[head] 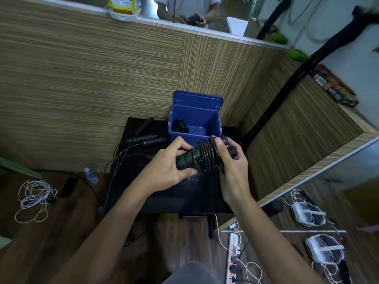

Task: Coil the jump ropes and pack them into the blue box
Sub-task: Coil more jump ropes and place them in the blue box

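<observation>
Both hands hold one black jump rope (205, 155) with green-ringed foam handles, its cord wound in several loops around the paired handles. My left hand (164, 167) grips the handles' left end. My right hand (231, 165) grips the right end and pins the coils with the thumb. Just behind stands the open blue box (194, 138), lid tipped back, with a coiled black rope (180, 126) inside at the left. More black ropes (143, 136) lie loose on the black table (184, 193), left of the box, cords trailing over the edge.
A wood-grain wall rises behind the table, and a mirror panel stands at the right. On the floor lie a white cable bundle (34, 197), a phone (67, 186), a water bottle (91, 175) and a power strip (233, 257).
</observation>
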